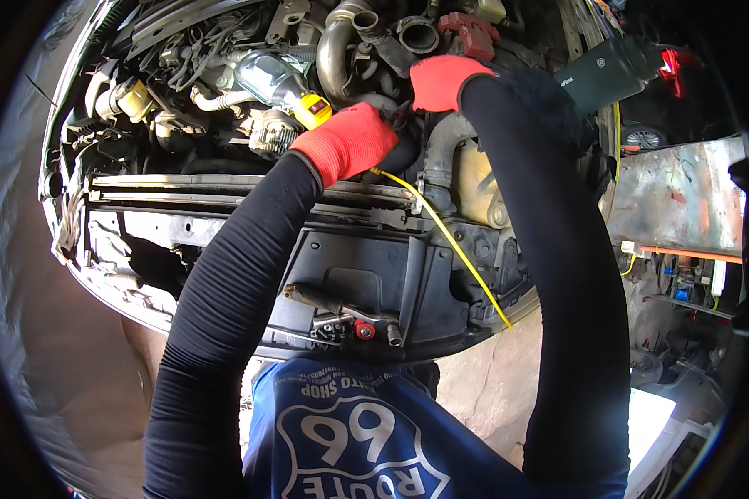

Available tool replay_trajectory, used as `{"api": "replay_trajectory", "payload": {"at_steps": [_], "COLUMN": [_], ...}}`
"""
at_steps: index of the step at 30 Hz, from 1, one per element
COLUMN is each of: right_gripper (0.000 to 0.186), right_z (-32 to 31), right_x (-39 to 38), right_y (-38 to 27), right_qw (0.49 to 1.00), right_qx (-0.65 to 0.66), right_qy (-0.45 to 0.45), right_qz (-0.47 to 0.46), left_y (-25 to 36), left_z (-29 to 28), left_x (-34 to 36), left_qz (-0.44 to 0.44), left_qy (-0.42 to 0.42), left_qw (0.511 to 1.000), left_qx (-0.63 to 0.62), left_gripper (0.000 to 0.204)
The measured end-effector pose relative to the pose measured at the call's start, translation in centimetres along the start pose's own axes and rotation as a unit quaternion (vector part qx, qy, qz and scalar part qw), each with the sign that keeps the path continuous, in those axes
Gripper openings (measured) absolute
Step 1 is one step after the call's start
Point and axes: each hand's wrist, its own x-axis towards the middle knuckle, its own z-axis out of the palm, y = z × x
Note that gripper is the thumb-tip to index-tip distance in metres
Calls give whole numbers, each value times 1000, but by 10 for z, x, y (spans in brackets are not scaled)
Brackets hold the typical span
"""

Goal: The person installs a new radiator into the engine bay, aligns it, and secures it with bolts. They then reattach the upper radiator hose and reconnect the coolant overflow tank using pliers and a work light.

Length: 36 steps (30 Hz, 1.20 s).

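Observation:
Both my hands wear red gloves inside an open engine bay. My left hand [348, 143] is closed beside a clear bottle with a yellow top [312, 109]; a yellow hose [442, 225] runs down from beneath that hand. My right hand [445, 83] is curled farther up, near a metal pipe [335, 51] and a dark open pipe mouth [418, 34]. What the fingers of either hand grip among the dark parts is hidden. A corrugated grey hose [441, 162] and a translucent tan reservoir [478, 191] lie between my forearms.
Loose wrenches, sockets and a red round piece [364, 329] rest on the plastic front panel [349, 258]. A dark green cylindrical object [599, 75] is at the upper right. A worn metal-topped bench [674, 195] and a dark car [666, 112] stand to the right.

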Motion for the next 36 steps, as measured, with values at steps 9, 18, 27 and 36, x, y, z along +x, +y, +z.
{"api": "replay_trajectory", "payload": {"at_steps": [9,18,27,36], "right_gripper": [39,41,40,29], "right_z": [4,0,6,10], "right_x": [-3,-5,0,-6], "right_y": [-5,-7,-9,-6], "right_qw": [996,999,993,991], "right_qx": [27,1,-30,-22], "right_qy": [70,45,79,121], "right_qz": [55,22,88,49], "left_y": [-1,5,-4,-2], "left_z": [0,-2,-16,23], "left_x": [6,-11,-14,-13], "left_qz": [-386,-194,-224,-390], "left_qy": [205,-43,-42,125], "left_qw": [844,962,938,834], "left_qx": [-310,-189,-260,-370], "left_gripper": [25,37,39,51]}}
